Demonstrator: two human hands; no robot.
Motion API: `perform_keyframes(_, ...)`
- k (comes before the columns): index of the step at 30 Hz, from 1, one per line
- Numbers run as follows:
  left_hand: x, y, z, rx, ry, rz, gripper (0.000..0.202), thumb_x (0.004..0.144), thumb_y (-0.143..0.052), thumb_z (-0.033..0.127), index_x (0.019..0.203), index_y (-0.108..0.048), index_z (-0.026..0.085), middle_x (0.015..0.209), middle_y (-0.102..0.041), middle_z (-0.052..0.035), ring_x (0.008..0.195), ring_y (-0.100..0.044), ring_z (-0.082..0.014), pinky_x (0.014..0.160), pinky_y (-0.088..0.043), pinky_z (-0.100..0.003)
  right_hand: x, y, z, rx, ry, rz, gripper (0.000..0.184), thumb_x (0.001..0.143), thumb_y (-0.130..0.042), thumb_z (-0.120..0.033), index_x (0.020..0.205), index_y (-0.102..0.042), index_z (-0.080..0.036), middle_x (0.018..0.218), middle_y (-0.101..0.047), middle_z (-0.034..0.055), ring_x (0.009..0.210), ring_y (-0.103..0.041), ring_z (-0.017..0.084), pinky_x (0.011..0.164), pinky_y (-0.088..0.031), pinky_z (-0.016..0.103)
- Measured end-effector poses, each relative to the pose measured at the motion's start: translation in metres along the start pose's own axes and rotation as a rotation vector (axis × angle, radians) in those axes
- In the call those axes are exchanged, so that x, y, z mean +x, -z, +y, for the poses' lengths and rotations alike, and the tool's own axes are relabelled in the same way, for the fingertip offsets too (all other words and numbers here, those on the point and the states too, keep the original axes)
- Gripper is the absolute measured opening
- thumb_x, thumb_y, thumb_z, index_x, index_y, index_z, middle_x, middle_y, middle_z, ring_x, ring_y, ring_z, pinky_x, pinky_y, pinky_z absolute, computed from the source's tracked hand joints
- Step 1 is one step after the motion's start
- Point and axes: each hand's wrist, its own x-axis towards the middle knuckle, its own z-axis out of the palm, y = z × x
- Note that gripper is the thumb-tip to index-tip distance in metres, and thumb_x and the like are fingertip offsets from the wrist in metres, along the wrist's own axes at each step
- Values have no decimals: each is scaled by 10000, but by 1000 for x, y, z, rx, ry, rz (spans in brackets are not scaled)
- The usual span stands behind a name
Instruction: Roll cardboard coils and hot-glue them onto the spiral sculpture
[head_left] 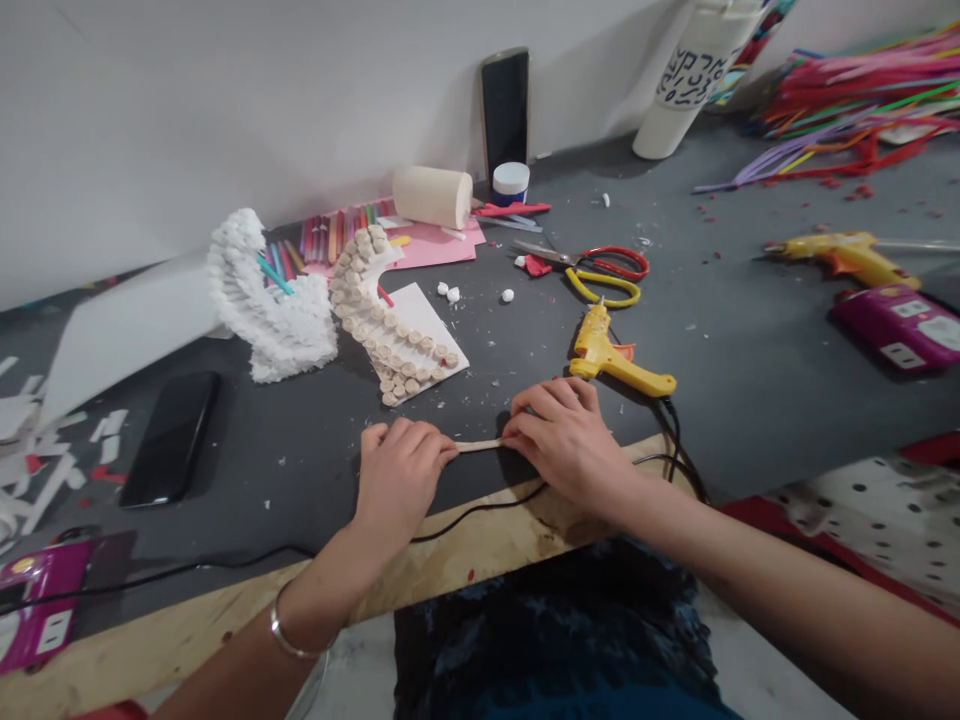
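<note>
A thin beige strip (480,446), perhaps paper or ribbon, stretches between my two hands just above the table's front edge. My left hand (401,470) pinches its left end between thumb and fingers. At the other end, my right hand (564,440) closes its fingertips on the strip. Beyond them lies a curved piece covered with beige rolled coils (397,330), resting partly on a white card (431,320). To its left stands a curved piece covered in fluffy white bits (274,310). A yellow glue gun (619,365) lies just past my right hand.
Red-and-yellow-handled scissors (600,270) lie behind the glue gun. A black phone (171,438) and white paper scraps (37,460) are on the left. A black cable (480,520) runs along the front edge. A second glue gun (847,255) and a purple box (904,325) sit right.
</note>
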Motion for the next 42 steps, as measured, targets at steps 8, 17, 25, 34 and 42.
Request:
perform_keyframes(8,15,10,-3,-67,117,-215,185,937,-549,265,789,-644,208,816,-677,-3,834,-568,-201,789,-256,-391,24,18,-2,5,-77,-257,113,837,-664,-206,732,-704,-190,891,-636,64,947,-495,242,891,-284,401)
perform_keyframes(17,17,8,-2,-99,72,-195,115,921,-571,205,856,-661,233,872,-673,10,874,-586,-185,788,-259,-376,12,9,-5,-43,21,-105,115,881,-640,-201,794,-709,-231,957,-662,28,913,-497,211,941,-273,408)
perform_keyframes(25,-4,-3,3,190,-185,18,157,943,-526,155,890,-673,169,883,-708,-40,824,-579,-196,772,-284,-381,-2,10,-5,-147,185,66,132,904,-622,-189,822,-716,-231,939,-705,4,933,-504,204,1017,-236,407)
perform_keyframes(34,3,-9,-3,69,-135,49,202,956,-536,234,795,-649,183,818,-695,-8,775,-561,-162,732,-289,-353,6,-4,7,-56,182,-7,152,936,-588,-236,828,-692,-212,945,-691,22,940,-503,204,893,-301,364)
perform_keyframes(42,7,-11,1,148,-146,22,167,954,-460,134,831,-568,173,843,-663,-43,777,-565,-193,711,-332,-336,9,5,4,-60,186,-128,136,934,-510,-130,865,-625,-150,902,-655,80,842,-496,219,796,-318,335)
